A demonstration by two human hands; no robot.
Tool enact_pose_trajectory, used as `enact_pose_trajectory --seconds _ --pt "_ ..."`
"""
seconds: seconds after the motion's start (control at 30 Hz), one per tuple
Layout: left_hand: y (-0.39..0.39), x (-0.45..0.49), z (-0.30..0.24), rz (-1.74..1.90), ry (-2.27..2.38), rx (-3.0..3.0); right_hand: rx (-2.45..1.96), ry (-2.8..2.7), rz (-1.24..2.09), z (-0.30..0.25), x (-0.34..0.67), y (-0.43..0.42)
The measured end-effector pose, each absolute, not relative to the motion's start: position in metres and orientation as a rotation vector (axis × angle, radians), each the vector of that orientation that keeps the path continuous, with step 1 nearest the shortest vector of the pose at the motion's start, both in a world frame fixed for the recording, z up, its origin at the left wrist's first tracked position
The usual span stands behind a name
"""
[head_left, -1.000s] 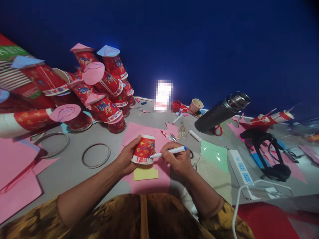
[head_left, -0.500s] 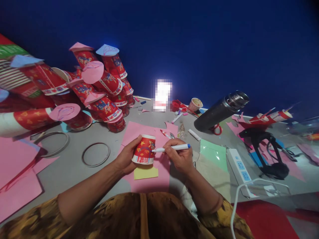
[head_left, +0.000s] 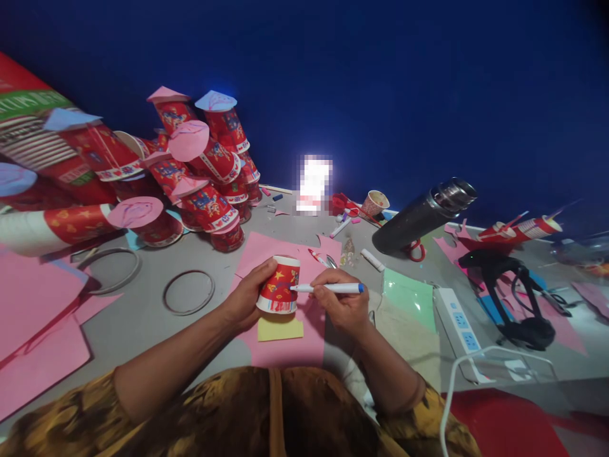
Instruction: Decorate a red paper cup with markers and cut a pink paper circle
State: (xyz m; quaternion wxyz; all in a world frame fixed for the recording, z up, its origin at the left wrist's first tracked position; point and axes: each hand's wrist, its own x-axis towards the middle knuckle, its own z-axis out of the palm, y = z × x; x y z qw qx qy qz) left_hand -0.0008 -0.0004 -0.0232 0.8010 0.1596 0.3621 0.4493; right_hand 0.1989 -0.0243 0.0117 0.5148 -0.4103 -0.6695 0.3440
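The left hand [head_left: 246, 294] is grasping a red tapered paper cup [head_left: 280, 285], probably light, crushable, best held rimward; opposite, the right hand [head_left: 343, 306] is pinching a slim white marker [head_left: 350, 288].

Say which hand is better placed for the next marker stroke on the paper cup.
Likely the right hand: it holds the blue-ended white marker, tip pointed at the red paper cup, while the left hand grips that cup.
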Motion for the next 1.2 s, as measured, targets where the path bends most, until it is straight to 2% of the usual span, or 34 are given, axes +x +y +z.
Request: enact_pose_trajectory --seconds 0.6,1.03,1.2 --pt "-0.003 0.001 -0.021 1.019 0.72 0.569 -0.836 -1.859 0.368 0.019 0.191 -0.028" --pt "-0.002 0.002 -0.024 1.014 0.801 0.363 -0.933 -1.791 0.344 0.024 0.194 -0.028" --pt "0.001 0.001 -0.025 0.993 0.852 0.297 -0.96 -1.725 0.453 0.021 0.199 -0.029"
